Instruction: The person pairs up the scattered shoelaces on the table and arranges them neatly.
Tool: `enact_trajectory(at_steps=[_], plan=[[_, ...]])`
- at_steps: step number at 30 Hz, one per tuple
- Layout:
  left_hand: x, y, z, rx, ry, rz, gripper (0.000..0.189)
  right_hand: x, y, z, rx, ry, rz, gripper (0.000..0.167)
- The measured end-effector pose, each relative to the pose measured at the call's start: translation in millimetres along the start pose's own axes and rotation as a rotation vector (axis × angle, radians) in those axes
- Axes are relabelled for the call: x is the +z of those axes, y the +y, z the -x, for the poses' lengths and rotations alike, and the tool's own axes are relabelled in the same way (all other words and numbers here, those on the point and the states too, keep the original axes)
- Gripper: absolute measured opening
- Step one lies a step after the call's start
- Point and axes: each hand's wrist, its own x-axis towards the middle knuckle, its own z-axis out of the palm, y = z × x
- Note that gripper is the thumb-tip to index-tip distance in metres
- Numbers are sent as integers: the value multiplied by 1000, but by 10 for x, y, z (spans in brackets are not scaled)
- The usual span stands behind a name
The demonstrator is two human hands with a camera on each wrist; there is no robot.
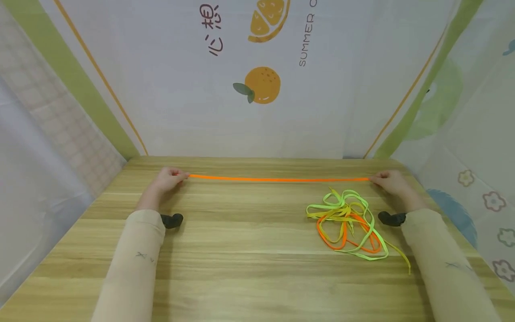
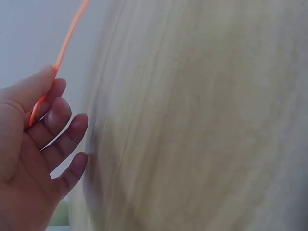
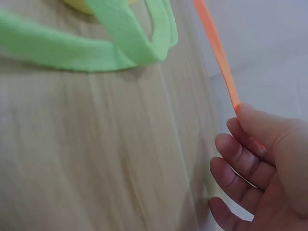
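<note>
An orange shoelace stretches nearly straight across the far part of the table. My left hand pinches its left end between thumb and index finger, and a short tail of it shows inside the palm in the left wrist view. At the other end my right hand pinches the lace the same way; the right wrist view shows the thumb pressed on it. Nearer than the right hand lies a tangled heap of laces in light green, yellow and orange.
The wood-grain table ends at a hanging white cloth printed with oranges. More cloth hangs along the left and right sides. A black wrist mount sticks out from the left sleeve, another from the right.
</note>
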Motion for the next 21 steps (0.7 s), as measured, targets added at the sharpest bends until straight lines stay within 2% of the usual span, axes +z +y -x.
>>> enact_trajectory(at_steps=[6,12,21], plan=[[6,-38,-13,24,93,-95,39,29,9,-70,15,10,18,41],[88,6,-9,-16,172,-99,36,69,11,-121,24,24,40,40],[178,10,-70,-70,221,-158,33,107,-15,-140,67,49,80,38]])
